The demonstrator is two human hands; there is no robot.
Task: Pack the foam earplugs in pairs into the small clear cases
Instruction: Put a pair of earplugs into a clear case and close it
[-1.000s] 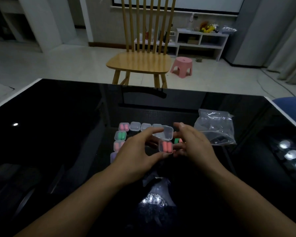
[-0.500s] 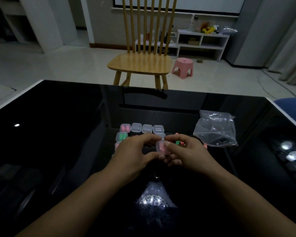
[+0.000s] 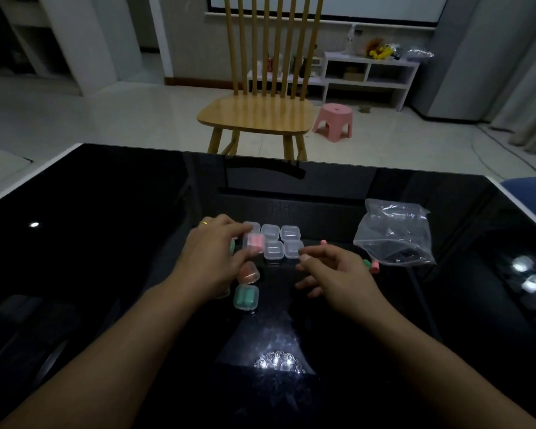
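Note:
My left hand [image 3: 212, 258] pinches a small clear case with pink earplugs [image 3: 254, 243] at the left of a cluster of empty clear cases [image 3: 280, 241] on the black table [image 3: 106, 212]. Below it lie a case with orange-pink earplugs [image 3: 248, 273] and a case with green earplugs [image 3: 246, 297]. Another green-filled case [image 3: 232, 246] peeks out behind my left fingers. My right hand [image 3: 338, 274] hovers beside the cases with loosely curled fingers, holding nothing. Loose earplugs [image 3: 371, 265] lie just right of that hand, and a pink one [image 3: 323, 242] lies above it.
A crumpled clear plastic bag [image 3: 395, 233] lies at the right on the table. Beyond the far table edge stands a wooden chair [image 3: 257, 113], with a pink stool [image 3: 333, 119] behind it. Ceiling lights reflect on the glossy top [image 3: 279, 362].
The open case with pink earplugs was shut between both hands. My left hand then carried it left and away to the case cluster, and my right hand let go and drew back right.

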